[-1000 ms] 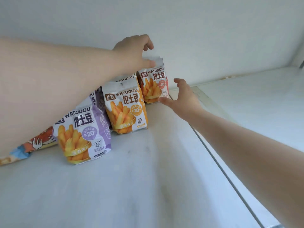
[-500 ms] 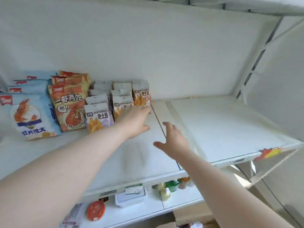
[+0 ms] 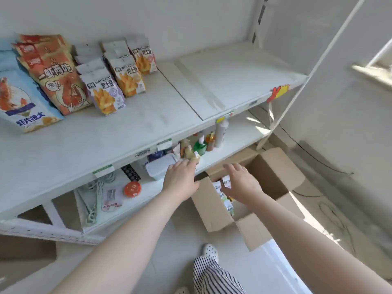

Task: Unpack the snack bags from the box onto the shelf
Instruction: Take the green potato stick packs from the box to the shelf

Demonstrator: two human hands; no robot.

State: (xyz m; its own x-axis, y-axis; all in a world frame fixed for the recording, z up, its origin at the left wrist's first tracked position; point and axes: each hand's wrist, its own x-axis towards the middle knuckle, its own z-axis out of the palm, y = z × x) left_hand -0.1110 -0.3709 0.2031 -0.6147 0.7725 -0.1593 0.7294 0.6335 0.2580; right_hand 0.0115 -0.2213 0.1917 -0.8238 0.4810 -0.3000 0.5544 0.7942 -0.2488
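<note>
An open cardboard box stands on the floor below the white shelf. Small snack bags lie inside it, partly hidden by my right hand, which hovers over the box with fingers spread and nothing in it. My left hand is open too, just left of the box by the lower shelf's edge. On the shelf stand rows of fries bags, orange shrimp bags and a blue shrimp-chip bag.
The lower shelf carries bottles, a white lidded tub, an orange lid and hangers. The upper shelf's right half is bare. A leg in striped trousers and a dotted shoe are on the tiled floor.
Both hands have left the fries bags on the shelf and dropped to the box on the floor. The view has pulled back and tilted down.
</note>
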